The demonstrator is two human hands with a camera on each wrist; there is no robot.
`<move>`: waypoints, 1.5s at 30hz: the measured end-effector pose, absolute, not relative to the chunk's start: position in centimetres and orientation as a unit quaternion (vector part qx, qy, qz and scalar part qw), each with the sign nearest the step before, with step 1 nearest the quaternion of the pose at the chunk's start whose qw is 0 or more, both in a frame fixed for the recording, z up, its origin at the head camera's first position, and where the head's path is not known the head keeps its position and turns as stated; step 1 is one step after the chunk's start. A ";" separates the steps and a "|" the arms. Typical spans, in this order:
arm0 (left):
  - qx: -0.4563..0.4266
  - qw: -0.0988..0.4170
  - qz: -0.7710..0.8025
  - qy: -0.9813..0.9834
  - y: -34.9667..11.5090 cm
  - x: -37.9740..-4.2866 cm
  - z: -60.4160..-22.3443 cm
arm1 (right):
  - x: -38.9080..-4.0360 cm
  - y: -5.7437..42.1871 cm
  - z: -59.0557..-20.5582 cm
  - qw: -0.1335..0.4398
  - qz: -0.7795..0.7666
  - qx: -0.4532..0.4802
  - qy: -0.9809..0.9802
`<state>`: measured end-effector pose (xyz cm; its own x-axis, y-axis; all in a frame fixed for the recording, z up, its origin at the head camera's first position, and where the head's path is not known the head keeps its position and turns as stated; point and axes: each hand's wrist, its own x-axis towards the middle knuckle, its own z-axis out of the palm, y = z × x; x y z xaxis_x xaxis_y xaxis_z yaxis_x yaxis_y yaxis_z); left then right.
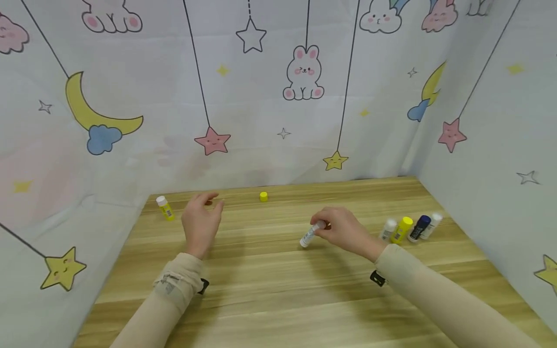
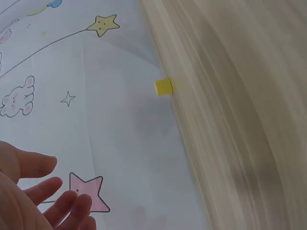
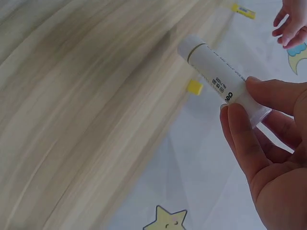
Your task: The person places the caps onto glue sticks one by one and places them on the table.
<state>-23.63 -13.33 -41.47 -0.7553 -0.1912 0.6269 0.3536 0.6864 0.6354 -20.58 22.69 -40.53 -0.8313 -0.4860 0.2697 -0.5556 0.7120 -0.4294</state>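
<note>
Between thumb and fingers my right hand (image 1: 341, 228) pinches a white glue stick (image 3: 216, 72), held tilted above the table. The printed label faces the right wrist camera, and the fingers cover one end of it. My left hand (image 1: 201, 223) is held over the left part of the table, fingers loosely bent, with nothing in its grasp. Left of that hand stands a yellow glue stick (image 1: 166, 209) with a white cap. A small yellow cap (image 1: 263, 196) sits near the back edge of the table, between the two hands.
On the right of the wooden table (image 1: 270, 295), beyond my right wrist, several sticks stand in a group: a white one (image 1: 388, 229), a yellow one (image 1: 402, 230), a dark blue one (image 1: 419, 228) and another white one (image 1: 432, 225). A patterned curtain (image 1: 261, 106) borders the back and sides.
</note>
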 end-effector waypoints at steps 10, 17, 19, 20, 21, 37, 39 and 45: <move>0.004 0.343 -0.391 -0.854 -16.9 -26.3 -40.9 | -20.2 25.7 -40.5 0.079 0.208 0.283 -0.933; 0.030 0.367 -0.348 -0.862 -19.5 -27.4 -41.4 | -19.6 27.5 -40.2 0.071 0.182 0.280 -0.940; 0.050 0.365 -0.342 -0.865 -20.5 -27.7 -41.7 | -19.4 27.9 -40.1 0.067 0.174 0.277 -0.942; 0.062 0.361 -0.340 -0.866 -20.9 -27.8 -41.8 | -19.3 28.1 -40.0 0.065 0.171 0.277 -0.943; 0.076 0.353 -0.340 -0.868 -21.4 -28.0 -42.0 | -19.3 28.3 -40.0 0.064 0.167 0.277 -0.944; 0.169 0.167 -0.382 -0.893 -25.0 -30.9 -44.1 | -18.9 30.7 -39.8 0.062 0.147 0.260 -0.952; 0.175 0.161 -0.394 -0.888 -25.2 -31.1 -44.3 | -18.9 30.9 -39.5 0.062 0.142 0.257 -0.954; 0.187 0.166 -0.413 -0.876 -25.9 -31.6 -45.0 | -18.7 31.7 -38.9 0.065 0.134 0.261 -0.954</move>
<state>-31.61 -25.89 -44.96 -0.8750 -0.4646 0.1356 -0.1913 0.5893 0.7850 -18.67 31.74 -38.90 -0.8551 -0.4809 0.1939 -0.5156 0.8278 -0.2212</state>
